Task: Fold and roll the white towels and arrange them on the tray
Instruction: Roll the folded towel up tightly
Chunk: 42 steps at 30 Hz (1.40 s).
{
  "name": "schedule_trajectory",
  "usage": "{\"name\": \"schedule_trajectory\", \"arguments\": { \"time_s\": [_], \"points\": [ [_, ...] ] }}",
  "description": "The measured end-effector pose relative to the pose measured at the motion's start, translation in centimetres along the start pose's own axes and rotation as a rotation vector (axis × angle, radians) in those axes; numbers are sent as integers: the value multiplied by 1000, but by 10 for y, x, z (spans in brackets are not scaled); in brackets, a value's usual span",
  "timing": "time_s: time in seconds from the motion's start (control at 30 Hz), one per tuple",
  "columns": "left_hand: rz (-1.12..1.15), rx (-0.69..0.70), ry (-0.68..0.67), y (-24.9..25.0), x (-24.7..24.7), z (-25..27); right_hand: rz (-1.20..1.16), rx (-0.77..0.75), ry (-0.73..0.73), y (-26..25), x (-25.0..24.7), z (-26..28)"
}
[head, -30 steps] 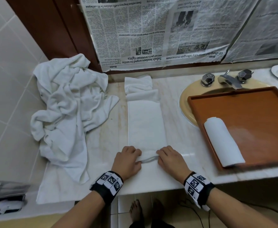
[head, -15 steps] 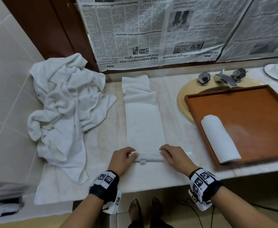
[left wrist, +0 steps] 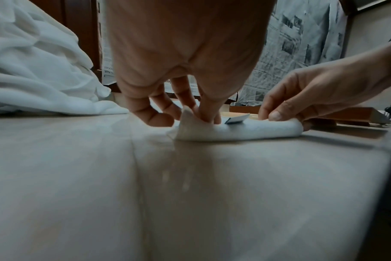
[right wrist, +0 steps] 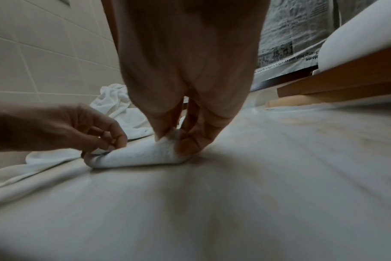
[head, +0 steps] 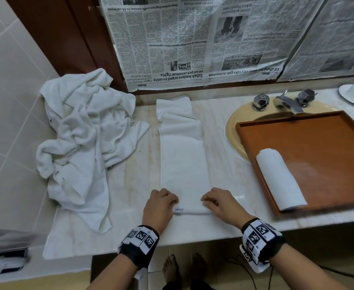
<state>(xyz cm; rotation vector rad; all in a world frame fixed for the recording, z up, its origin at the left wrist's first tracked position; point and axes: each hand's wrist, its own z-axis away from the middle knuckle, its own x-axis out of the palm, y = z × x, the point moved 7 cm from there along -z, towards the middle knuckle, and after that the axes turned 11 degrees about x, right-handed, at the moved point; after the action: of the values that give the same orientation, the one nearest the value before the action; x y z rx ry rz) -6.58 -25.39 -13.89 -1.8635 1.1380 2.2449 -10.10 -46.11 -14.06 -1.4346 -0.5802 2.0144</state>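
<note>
Partly under both hands, towel roll, fingertips hidden.

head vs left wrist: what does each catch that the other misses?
Head only: the rolled towel lying on the tray, the faucet, and the unrolled length of the folded towel. Left wrist only: fingers curled into the roll's end, seen from the counter. Both: left hand and right hand gripping the started roll, plus the towel pile.

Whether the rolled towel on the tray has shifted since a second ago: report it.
No. The rolled towel lies along the left rim of the tray, its near end by the front rim, just as before.
</note>
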Motion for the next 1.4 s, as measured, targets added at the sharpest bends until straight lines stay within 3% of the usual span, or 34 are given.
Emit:
{"name": "schedule_trajectory", "arguments": {
  "time_s": [0.23,0.4,0.53,0.6,0.8,0.93,1.0,1.07,1.2,1.27,1.4],
  "points": [
    [-80,56,-186,6,7,5,230,-11,124,-6,9,0],
    [-97,86,-79,6,5,14,508,-227,222,-26,9,13],
    [-57,65,-44,7,4,15,626,-263,130,-30,22,20],
    [-26,54,-42,7,3,16,598,-253,121,-27,23,17],
    [100,40,2,-2,3,13,181,-52,35,-11,13,1],
    [211,-62,50,-7,-5,4,38,-13,28,-5,7,-1],
    [248,-125,101,-14,-11,2,24,-20,67,-4,1,-2],
    [172,-148,87,-18,-11,0,157,-52,102,-9,4,-2],
    [58,0,89,-9,-5,-3,338,-180,223,-20,7,3],
    [18,100,96,-2,0,2,380,-231,221,-23,8,7],
    [-45,148,33,4,7,13,488,-233,165,-22,12,10]
  ]
}}
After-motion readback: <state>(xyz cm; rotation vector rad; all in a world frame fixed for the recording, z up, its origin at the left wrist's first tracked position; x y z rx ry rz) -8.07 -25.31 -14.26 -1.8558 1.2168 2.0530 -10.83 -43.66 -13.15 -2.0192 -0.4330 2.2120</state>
